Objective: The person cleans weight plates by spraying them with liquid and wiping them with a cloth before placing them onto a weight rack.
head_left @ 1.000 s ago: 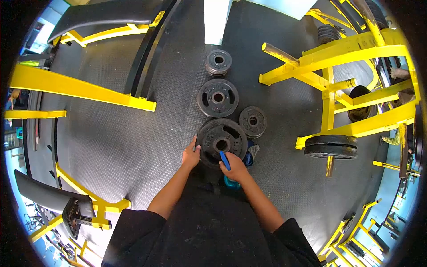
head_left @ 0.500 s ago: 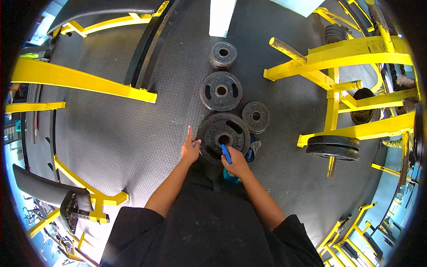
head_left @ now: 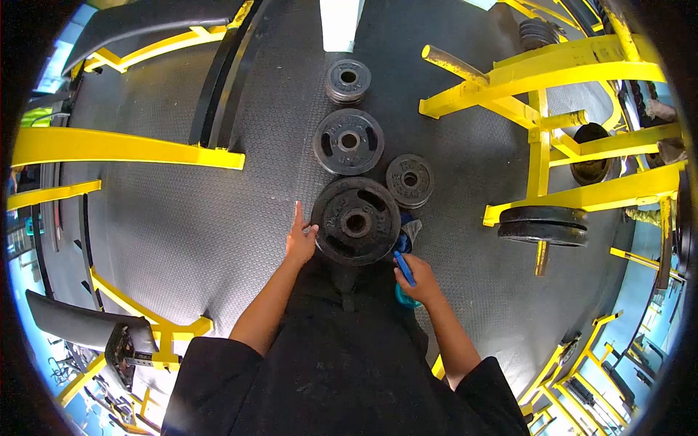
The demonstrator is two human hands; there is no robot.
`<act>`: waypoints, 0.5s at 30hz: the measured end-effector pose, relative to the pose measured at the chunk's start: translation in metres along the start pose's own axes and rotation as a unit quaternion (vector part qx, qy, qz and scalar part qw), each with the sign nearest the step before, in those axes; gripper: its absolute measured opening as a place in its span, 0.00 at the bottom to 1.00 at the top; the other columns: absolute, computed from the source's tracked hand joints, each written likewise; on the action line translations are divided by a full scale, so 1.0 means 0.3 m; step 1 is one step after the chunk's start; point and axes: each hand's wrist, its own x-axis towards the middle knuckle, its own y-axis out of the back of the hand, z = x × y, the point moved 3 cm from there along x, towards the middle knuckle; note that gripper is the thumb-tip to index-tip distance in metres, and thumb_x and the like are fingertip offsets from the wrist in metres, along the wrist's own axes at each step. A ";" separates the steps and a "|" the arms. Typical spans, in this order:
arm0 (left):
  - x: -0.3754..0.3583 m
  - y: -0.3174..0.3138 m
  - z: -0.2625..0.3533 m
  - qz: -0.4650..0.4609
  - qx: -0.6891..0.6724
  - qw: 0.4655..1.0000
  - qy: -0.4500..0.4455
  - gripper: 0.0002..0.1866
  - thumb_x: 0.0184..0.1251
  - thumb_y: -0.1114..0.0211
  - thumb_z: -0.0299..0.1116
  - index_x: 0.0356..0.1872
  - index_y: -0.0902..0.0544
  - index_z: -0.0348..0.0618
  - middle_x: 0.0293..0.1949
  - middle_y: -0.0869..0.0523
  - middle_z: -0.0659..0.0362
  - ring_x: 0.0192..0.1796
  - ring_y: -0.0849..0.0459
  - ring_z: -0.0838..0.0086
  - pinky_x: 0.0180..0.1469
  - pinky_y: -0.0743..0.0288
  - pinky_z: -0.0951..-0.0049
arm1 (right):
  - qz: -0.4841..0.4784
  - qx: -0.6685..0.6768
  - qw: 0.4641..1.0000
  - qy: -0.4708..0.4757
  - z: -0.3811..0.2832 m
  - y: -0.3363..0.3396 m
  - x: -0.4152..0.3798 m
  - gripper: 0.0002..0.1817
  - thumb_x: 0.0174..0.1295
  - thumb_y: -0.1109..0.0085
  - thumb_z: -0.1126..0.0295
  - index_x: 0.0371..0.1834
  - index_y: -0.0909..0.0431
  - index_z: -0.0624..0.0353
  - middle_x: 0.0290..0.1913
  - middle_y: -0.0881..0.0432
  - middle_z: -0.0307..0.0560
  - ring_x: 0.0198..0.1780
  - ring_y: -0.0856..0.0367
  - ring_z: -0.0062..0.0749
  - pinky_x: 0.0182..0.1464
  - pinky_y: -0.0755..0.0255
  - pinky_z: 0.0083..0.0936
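A large black weight plate [head_left: 336, 243] lies on top of a stack in front of me. At its left rim is my left hand [head_left: 301, 241], index finger stretched out and thumb apart, right at the plate's edge. My right hand [head_left: 420, 282] is closed around a slim blue stick-like handle [head_left: 404, 269], just off the plate's lower right edge. Below that hand a teal object [head_left: 407, 297] shows in part. A crumpled blue and grey item [head_left: 410, 232], cloth-like, lies beside the plate's right side.
Smaller weight plates stand in stacks: one [head_left: 349, 161] ahead, another [head_left: 347, 91] farther off, a third [head_left: 411, 195] at the right. Yellow rack frames [head_left: 502, 207] flank the right, with black plates [head_left: 542, 231] on a peg. A yellow beam [head_left: 131, 145] and padded bench [head_left: 83, 320] are at left.
My right hand has drawn back from the large plate's centre hole to the lower right, still holding the blue handle. My left hand stays at the left rim. The view has shifted slightly.
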 end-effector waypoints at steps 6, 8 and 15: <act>0.015 -0.011 -0.059 -0.029 -0.036 0.997 0.060 0.43 0.70 0.35 0.37 0.81 0.51 0.60 0.61 0.18 0.46 0.61 0.18 0.53 0.62 0.26 0.58 | -0.122 -0.041 0.989 0.073 -0.076 -0.082 0.096 0.18 0.60 0.37 0.63 0.52 0.23 0.59 0.46 0.17 0.55 0.50 0.19 0.53 0.52 0.29 0.45; 0.027 -0.013 -0.071 -0.020 -0.016 0.999 0.040 0.36 0.72 0.38 0.39 0.79 0.42 0.56 0.60 0.17 0.48 0.58 0.15 0.58 0.60 0.24 0.61 | -0.182 -0.110 0.975 0.065 -0.123 -0.115 0.106 0.18 0.58 0.36 0.68 0.50 0.21 0.60 0.44 0.16 0.53 0.48 0.18 0.52 0.51 0.28 0.43; 0.012 0.002 -0.085 -0.045 -0.233 0.958 0.163 0.27 0.79 0.49 0.45 0.74 0.33 0.49 0.63 0.20 0.54 0.54 0.15 0.67 0.49 0.22 0.69 | -0.045 -0.066 0.988 0.134 -0.080 -0.114 0.019 0.24 0.57 0.35 0.63 0.57 0.23 0.55 0.41 0.20 0.52 0.49 0.19 0.50 0.54 0.29 0.44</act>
